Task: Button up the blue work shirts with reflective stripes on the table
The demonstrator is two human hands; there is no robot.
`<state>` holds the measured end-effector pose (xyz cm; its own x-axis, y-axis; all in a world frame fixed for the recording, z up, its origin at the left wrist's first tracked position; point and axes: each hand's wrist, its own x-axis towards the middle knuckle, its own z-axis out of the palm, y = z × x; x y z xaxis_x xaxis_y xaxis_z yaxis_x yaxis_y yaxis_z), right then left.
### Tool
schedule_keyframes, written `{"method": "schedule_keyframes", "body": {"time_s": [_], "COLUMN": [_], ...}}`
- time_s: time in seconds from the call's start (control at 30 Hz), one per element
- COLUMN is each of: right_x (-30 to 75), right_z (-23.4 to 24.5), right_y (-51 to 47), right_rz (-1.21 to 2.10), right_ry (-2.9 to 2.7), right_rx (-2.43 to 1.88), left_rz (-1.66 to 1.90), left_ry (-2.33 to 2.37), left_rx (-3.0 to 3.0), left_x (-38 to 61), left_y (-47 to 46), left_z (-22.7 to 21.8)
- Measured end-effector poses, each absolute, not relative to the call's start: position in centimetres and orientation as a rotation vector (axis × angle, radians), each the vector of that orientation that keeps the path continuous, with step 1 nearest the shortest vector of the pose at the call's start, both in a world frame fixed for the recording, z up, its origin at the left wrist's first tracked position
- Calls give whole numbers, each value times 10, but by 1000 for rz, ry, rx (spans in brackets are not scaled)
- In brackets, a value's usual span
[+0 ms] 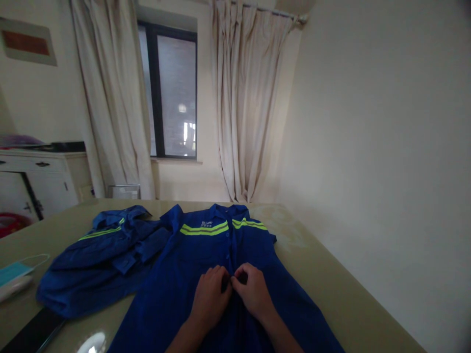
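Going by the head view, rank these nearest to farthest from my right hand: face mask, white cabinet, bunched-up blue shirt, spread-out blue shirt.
From your right hand:
1. Spread-out blue shirt: under the hand, touching.
2. Bunched-up blue shirt: to the left.
3. Face mask: table's left side.
4. White cabinet: beyond the table, back left.

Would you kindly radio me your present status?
Left hand, right hand: both at front opening of yellow-striped blue cloth shirt. Shirt face-up on glossy greenish table. Crumpled blue cloth shirt alongside, left.
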<state>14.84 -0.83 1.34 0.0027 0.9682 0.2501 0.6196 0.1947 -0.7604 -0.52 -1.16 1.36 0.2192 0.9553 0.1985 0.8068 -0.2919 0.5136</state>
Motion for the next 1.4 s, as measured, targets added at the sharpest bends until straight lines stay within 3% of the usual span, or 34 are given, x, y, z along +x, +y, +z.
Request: {"method": "schedule_keyframes", "body": {"time_s": [0.13,0.43,0.7,1.23,1.4], "right_x": [144,152,144,149,154], "right_z": [13,16,15,14,8], "right_y": [-12,-10,-14,-9,-3], "right_rz": [469,590,424,559,763], "right_ry": [-1708,-1744,-1847,-1736,-1697], "right_rx": [-1612,-1458,-1538,-1449,-1368], "left_rz": [706,736,768,644,696], "left_ry": [1651,1593,1564,1641,1634], "left_rx": [2248,2332,2292,2452,2322], "left_x": [-5,-7,-9,-10,-13], "left_y": [-13,-14,-11,-11,-12], "left_z": [13,12,8,8,11]}}
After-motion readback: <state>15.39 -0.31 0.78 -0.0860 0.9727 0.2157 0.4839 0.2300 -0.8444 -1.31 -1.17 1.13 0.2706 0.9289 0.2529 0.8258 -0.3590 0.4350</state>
